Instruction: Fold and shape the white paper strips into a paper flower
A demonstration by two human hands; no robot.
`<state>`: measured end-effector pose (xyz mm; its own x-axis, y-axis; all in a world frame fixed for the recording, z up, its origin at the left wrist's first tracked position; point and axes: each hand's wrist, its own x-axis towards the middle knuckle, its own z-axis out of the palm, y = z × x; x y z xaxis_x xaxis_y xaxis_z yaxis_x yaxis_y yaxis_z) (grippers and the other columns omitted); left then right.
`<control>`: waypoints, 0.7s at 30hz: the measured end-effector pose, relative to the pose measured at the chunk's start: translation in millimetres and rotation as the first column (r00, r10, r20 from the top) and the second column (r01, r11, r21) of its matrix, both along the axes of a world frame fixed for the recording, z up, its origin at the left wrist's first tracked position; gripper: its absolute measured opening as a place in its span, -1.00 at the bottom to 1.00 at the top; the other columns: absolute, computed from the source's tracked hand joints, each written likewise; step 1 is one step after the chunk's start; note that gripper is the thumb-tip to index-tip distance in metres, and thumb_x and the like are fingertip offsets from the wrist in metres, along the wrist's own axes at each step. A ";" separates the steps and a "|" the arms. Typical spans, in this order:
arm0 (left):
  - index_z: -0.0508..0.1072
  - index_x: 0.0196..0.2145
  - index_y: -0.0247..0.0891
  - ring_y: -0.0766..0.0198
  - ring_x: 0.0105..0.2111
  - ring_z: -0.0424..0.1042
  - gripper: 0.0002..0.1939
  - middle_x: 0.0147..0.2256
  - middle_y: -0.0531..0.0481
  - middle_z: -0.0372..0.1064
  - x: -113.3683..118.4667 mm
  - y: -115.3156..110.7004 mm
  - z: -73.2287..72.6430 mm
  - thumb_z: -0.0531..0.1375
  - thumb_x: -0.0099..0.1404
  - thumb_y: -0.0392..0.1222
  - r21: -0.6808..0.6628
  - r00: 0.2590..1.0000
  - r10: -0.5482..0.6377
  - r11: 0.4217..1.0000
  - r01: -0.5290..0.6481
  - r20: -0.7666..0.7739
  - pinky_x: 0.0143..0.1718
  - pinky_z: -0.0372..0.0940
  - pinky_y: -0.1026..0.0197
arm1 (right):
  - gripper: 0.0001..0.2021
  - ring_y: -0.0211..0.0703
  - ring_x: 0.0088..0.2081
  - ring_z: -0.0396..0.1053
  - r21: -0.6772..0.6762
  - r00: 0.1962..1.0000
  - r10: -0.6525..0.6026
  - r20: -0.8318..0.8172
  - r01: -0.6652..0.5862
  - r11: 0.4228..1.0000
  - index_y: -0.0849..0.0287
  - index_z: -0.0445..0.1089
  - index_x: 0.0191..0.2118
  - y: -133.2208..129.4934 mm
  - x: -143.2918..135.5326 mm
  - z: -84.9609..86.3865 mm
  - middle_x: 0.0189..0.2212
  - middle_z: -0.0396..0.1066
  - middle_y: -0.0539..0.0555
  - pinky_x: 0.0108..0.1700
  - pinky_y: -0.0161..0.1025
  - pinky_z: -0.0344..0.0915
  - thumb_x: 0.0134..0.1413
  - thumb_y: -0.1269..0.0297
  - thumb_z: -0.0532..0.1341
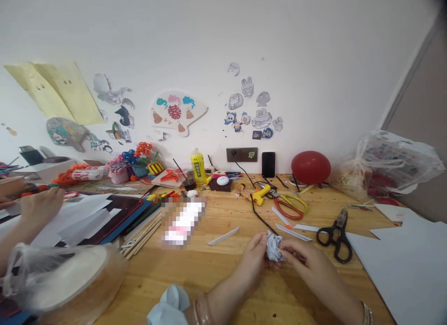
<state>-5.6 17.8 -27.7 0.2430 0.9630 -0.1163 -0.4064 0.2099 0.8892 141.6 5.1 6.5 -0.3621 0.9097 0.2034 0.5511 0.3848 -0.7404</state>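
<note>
Left hand (254, 253): closed grip is holding crumpled pale paper (274, 246) | Right hand (301, 257): fingertips are pinching its right edge | Paper: sitting between both hands, above bench (209, 264) | Technique: light, steady pinching should be sparing its folds

The paper rosette (274, 247) is matt and crumpled, the strips (224, 236) smooth paper. The bench (209, 274) is wood with a soft sheen. The scissors (338, 230) join metal blades (342, 218) to smooth plastic handles; the balloon (310, 167) is glossy, the glue gun (260, 194) plastic, the bag beside the balloon (394, 164) transparent crinkled plastic.
</note>
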 end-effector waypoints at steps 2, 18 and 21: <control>0.33 -0.43 -0.29 0.35 -0.63 0.28 -0.70 -0.58 0.06 0.34 -0.5 -1.3 1.2 0.19 0.06 0.03 0.001 1.000 0.003 1.000 -0.003 0.005 -0.58 0.17 0.29 | -0.83 -0.14 -0.37 0.39 -0.036 1.000 -0.020 -0.018 0.019 0.999 0.11 0.40 -0.38 0.2 -0.3 -2.0 -0.42 0.47 0.01 -0.33 -0.30 0.22 0.06 0.23 0.09; 0.35 -0.35 -0.25 0.33 -0.55 0.28 -0.66 -0.50 0.08 0.31 -2.1 -4.4 2.5 0.24 0.02 0.05 -0.013 0.998 0.035 0.999 -0.035 0.052 -0.50 0.16 0.27 | -0.83 -0.15 -0.43 0.39 -0.109 0.992 -0.028 -0.125 0.014 0.994 0.16 0.43 -0.43 0.0 -3.3 -3.5 -0.49 0.47 0.00 -0.36 -0.29 0.25 0.05 0.24 0.13; 0.35 -0.34 -0.26 0.32 -0.53 0.29 -0.63 -0.49 0.07 0.32 -2.3 -3.7 1.2 0.25 0.00 0.07 -0.010 0.998 0.033 0.999 -0.032 0.053 -0.49 0.15 0.27 | -0.84 -0.16 -0.43 0.38 -0.121 0.993 -0.028 -0.117 0.014 0.993 0.16 0.44 -0.45 1.0 -2.3 -4.1 -0.50 0.47 0.01 -0.36 -0.29 0.24 0.01 0.26 0.15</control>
